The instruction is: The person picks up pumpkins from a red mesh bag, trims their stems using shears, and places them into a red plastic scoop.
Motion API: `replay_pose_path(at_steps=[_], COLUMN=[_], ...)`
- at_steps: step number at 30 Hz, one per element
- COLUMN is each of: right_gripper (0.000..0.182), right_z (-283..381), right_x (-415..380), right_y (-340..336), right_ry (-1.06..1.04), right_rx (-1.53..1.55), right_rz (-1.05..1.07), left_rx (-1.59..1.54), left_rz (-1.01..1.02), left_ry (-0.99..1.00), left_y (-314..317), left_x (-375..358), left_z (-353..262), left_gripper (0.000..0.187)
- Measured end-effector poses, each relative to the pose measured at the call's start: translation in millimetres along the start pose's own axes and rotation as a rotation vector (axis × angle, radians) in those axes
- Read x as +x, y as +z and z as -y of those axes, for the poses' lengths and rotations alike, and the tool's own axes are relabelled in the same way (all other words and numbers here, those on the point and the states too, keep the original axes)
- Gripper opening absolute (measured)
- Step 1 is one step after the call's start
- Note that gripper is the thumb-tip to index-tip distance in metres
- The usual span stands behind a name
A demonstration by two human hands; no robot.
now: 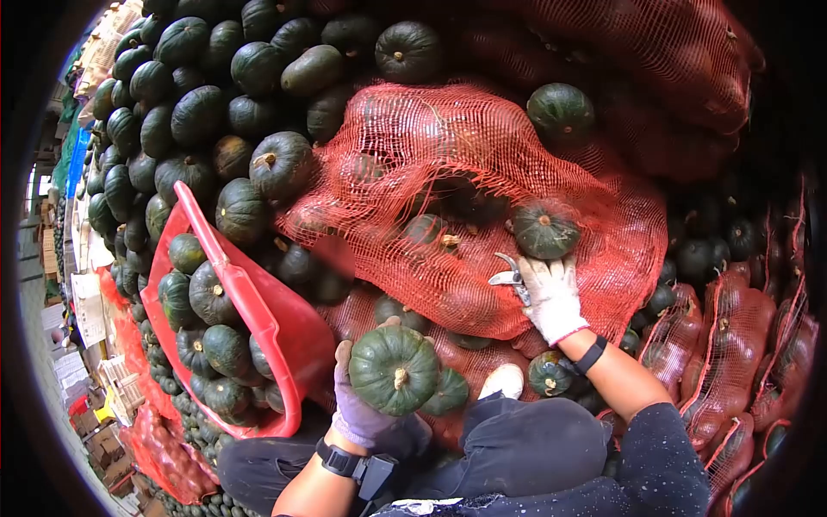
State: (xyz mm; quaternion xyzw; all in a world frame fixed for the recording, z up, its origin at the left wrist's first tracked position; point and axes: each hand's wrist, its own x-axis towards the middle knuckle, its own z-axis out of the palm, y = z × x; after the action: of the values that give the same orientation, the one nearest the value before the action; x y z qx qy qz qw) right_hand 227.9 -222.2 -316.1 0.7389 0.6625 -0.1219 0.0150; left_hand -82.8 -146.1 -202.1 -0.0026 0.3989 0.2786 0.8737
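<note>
My left hand, in a pale glove, is closed around a dark green kabocha squash, its stem facing up towards me. My right hand, in a white glove, holds pruning shears, their blades pointing left. The fingertips of that hand also touch the lower edge of another kabocha squash. This squash rests on a red mesh bag, which is spread out in front of me with more squashes under and inside it. Parts of the shears' handles are hidden by the glove.
A red plastic tub full of squashes stands tilted at my left. Beyond it, loose squashes are heaped high. Filled red mesh bags lie at the right and at the top right. My knees are close below both hands.
</note>
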Motion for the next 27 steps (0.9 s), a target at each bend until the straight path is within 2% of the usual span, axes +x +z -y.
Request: replay_pose_path(at_steps=[1, 2, 5, 6, 9, 11, 13, 14, 17, 18, 19, 21, 23, 24, 27], right_gripper=[0.076, 0.054, 0.054, 0.045, 0.052, 0.061, 0.067, 0.064, 0.061, 0.061, 0.061, 0.053, 0.048, 0.04, 0.032], right_z=[-0.2, -2.7, -5.7, -9.8, -7.4, -14.7, -8.0, -1.7, 29.8, 38.1, 49.5, 79.4, 93.5, 99.8, 110.0], right_x=[0.4, 1.3, 3.4, 1.3, 2.7, -14.6, -16.7, -14.6, -6.0, 3.2, 11.9, 39.0, 52.1, 52.3, 46.1], right_y=[0.7, 10.5, 1.8, -1.8, -60.6, -81.2, -103.5, -110.2, -112.9, -113.9, -113.4, -147.0, -128.0, -124.9, -111.8], right_ry=[0.009, -0.026, -0.087, -0.175, -0.05, 0.214, 0.396, 0.38, 0.109, -0.106, -0.202, -0.457, -0.644, -0.66, -0.65], right_rx=[-0.002, -0.028, -0.004, -0.01, 0.15, 0.635, 0.756, 0.81, 0.938, 0.941, 1.05, 0.79, 0.574, 0.568, 0.565], right_rz=[0.022, -0.076, 0.004, -0.088, 0.413, 0.35, 0.368, 0.357, 0.013, -0.066, -0.032, 0.113, 0.109, 0.077, 0.05], left_rx=[0.01, 0.023, 0.055, 0.056, 0.152, 0.015, -0.003, -0.019, -0.092, -0.106, -0.12, -0.12, -0.101, -0.106, -0.142], left_rz=[0.016, 0.03, 0.055, 0.056, 0.047, 0.016, 0.071, 0.083, 0.014, 0.068, 0.123, 0.159, 0.114, 0.097, 0.058], left_ry=[-0.015, -0.029, 0.0, 0.025, 0.14, 0.174, 0.259, 0.264, 0.232, 0.222, 0.208, 0.195, 0.208, 0.197, 0.165], left_y=[0.0, 0.0, 7.7, 10.4, 12.0, 9.2, 11.7, 4.0, 2.0, 1.5, 0.8, 2.1, 3.5, 5.0, 5.7], left_x=[0.1, -0.9, -7.3, -10.2, -9.5, -10.0, -7.0, -5.2, 1.5, 2.9, 3.5, 5.1, 2.0, 0.6, -2.8], left_z=[0.9, 0.4, -2.4, -1.5, -7.2, -12.2, -15.0, -15.1, -12.0, -11.6, -11.4, -11.2, -10.6, -10.4, -9.1], left_gripper=[0.09, 0.092, 0.098, 0.1, 0.103, 0.101, 0.098, 0.097, 0.098, 0.093, 0.088, 0.083, 0.081, 0.08, 0.077])
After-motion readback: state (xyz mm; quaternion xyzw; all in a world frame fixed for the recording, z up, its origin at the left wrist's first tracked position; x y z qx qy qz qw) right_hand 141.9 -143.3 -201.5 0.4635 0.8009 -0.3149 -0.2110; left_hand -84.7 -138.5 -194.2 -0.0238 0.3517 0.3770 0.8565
